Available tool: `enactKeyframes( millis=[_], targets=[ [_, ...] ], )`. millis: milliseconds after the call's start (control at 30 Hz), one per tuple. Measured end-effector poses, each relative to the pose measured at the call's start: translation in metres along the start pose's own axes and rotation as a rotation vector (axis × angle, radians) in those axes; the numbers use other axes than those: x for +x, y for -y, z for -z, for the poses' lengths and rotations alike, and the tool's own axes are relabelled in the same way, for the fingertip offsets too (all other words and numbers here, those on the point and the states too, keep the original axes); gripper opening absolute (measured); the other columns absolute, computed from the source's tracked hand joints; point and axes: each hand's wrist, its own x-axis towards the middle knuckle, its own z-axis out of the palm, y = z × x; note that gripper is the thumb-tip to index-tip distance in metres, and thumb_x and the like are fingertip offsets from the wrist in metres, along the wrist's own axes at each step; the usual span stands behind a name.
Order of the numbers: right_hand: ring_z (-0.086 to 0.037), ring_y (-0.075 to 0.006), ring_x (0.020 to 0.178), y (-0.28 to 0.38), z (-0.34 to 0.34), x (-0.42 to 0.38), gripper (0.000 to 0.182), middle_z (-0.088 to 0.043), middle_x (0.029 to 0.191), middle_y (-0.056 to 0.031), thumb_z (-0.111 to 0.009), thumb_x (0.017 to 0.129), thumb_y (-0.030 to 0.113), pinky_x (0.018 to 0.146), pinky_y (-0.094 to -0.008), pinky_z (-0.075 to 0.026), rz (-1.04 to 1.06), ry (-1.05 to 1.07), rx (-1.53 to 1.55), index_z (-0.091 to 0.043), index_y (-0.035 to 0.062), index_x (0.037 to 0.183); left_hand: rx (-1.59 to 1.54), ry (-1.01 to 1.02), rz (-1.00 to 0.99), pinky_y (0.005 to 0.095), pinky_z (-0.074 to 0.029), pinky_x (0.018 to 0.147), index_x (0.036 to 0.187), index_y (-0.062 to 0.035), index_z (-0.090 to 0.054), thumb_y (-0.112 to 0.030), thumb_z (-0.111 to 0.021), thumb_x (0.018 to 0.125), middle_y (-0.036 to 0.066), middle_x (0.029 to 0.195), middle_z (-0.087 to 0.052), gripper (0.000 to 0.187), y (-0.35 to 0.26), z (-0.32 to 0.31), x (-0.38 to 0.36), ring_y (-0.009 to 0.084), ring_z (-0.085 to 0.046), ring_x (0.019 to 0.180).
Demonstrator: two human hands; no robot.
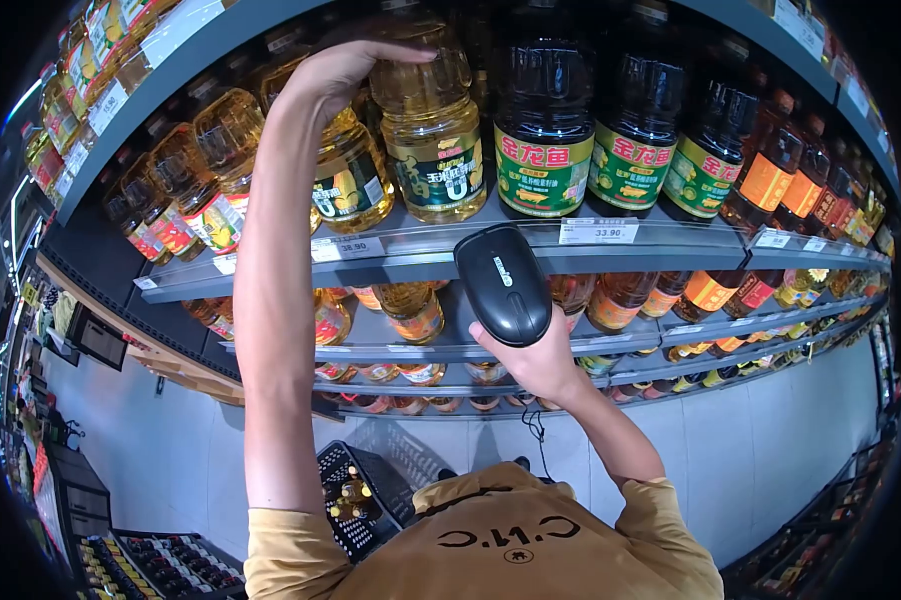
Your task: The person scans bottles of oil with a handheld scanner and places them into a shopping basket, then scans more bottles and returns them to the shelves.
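My left hand (362,72) reaches up to the top shelf in view and closes around the upper part of a clear oil bottle (430,110) with golden oil and a dark green label. Some of its fingers are hidden at the bottle. Lower down and to the right, my right hand (540,358) grips a black handheld barcode scanner (507,285), its rounded back facing me. The scanner is in front of the shelf edge, below the bottles. Right of the golden bottle stands a dark oil bottle (543,120) with a green and yellow label.
More oil bottles (635,150) line this shelf, and several lower shelves hold further bottles. Price tags (598,232) run along the shelf edge (670,258). A black basket (355,510) with small bottles stands on the floor (185,450) at my left. A dark cord (536,430) hangs beneath my right hand.
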Motion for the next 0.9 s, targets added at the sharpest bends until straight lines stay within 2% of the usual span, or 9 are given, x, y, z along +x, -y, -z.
enactKeyframes(
  millis=[300,400,433,533,633,733,767,833,900],
  targets=[
    [-0.059,-0.0106,0.077,0.003,0.003,-0.002,0.021,-0.068,0.087,-0.0038,-0.077,0.084,0.006,0.072,-0.0292,-0.050,-0.030,-0.014,-0.054,-0.066,-0.0020,0.100,0.202,-0.092,-0.035,0.0391,-0.032,0.116,0.113,-0.0094,-0.076,-0.018,-0.065,0.092,0.016,0.128,-0.067,0.025,-0.020,-0.020,-0.018,0.0251,-0.055,0.129],
    [-0.059,-0.0107,0.076,0.001,0.001,-0.003,0.021,-0.068,0.086,-0.0035,-0.077,0.084,0.006,0.072,-0.0296,-0.050,-0.039,-0.017,-0.011,-0.066,-0.0019,0.099,0.280,-0.071,0.049,0.0285,-0.047,0.100,0.114,-0.0229,-0.076,-0.024,-0.063,0.090,0.014,0.120,-0.071,0.027,-0.063,-0.025,-0.047,0.0197,-0.064,0.117],
    [-0.059,-0.0107,0.076,0.001,-0.001,-0.002,0.020,-0.068,0.085,-0.0033,-0.077,0.084,0.006,0.071,-0.0298,-0.050,-0.013,-0.024,-0.011,-0.066,-0.0018,0.098,0.329,0.004,0.109,0.0288,-0.042,0.106,0.115,-0.0194,-0.076,-0.012,-0.060,0.086,0.012,0.129,-0.067,0.034,-0.053,-0.018,-0.028,0.0212,-0.057,0.127],
    [-0.059,-0.0108,0.074,0.002,-0.001,-0.003,0.019,-0.067,0.083,-0.0028,-0.077,0.084,0.008,0.070,-0.0302,-0.049,0.018,-0.024,-0.054,-0.066,-0.0012,0.096,0.362,-0.005,-0.010,0.0297,-0.042,0.108,0.112,-0.0123,-0.077,-0.006,-0.055,0.083,0.014,0.128,-0.067,0.036,-0.046,-0.020,-0.031,0.0231,-0.058,0.126],
    [-0.058,-0.0106,0.071,-0.002,0.002,-0.005,0.017,-0.066,0.080,-0.0022,-0.077,0.084,0.009,0.068,-0.0299,-0.048,0.000,0.012,-0.088,-0.066,-0.0001,0.093,0.161,0.015,-0.010,0.0282,-0.040,0.109,0.109,-0.0079,-0.077,0.000,-0.050,0.079,0.017,0.125,-0.068,0.041,-0.026,-0.017,-0.021,0.0215,-0.059,0.125],
    [-0.058,-0.0102,0.071,-0.003,0.002,-0.006,0.016,-0.066,0.079,-0.0021,-0.076,0.085,0.009,0.067,-0.0294,-0.048,-0.004,0.018,-0.049,-0.066,0.0002,0.092,0.249,0.057,-0.048,0.0264,-0.041,0.108,0.107,-0.0104,-0.078,0.001,-0.051,0.079,0.018,0.120,-0.070,0.041,-0.018,-0.009,-0.016,0.0207,-0.061,0.122],
    [-0.057,-0.0098,0.072,-0.002,0.002,-0.007,0.015,-0.066,0.080,-0.0016,-0.076,0.086,0.009,0.067,-0.0291,-0.048,-0.027,0.025,-0.039,-0.065,0.0000,0.092,0.264,0.023,-0.076,0.0307,-0.037,0.111,0.108,-0.0100,-0.078,-0.007,-0.056,0.083,0.017,0.123,-0.068,0.033,-0.013,-0.011,-0.012,0.0223,-0.058,0.126],
    [-0.065,-0.0163,0.081,-0.005,0.004,-0.009,0.023,-0.069,0.091,-0.0082,-0.077,0.084,0.007,0.074,-0.0319,-0.052,-0.040,0.044,-0.037,-0.064,-0.0007,0.102,0.296,-0.048,-0.132,0.0393,-0.028,0.118,0.111,-0.0091,-0.076,-0.024,-0.068,0.091,0.015,0.129,-0.066,0.026,-0.012,-0.017,-0.011,0.0254,-0.052,0.133],
    [-0.068,-0.0193,0.085,-0.005,0.005,-0.009,0.028,-0.071,0.097,-0.0113,-0.077,0.083,0.006,0.078,-0.0332,-0.054,-0.048,0.055,-0.032,-0.063,-0.0011,0.107,0.256,-0.012,-0.091,0.0393,-0.027,0.119,0.111,-0.0084,-0.076,-0.026,-0.069,0.091,0.015,0.130,-0.065,0.027,-0.027,-0.021,-0.021,0.0253,-0.052,0.133]
  ],
)
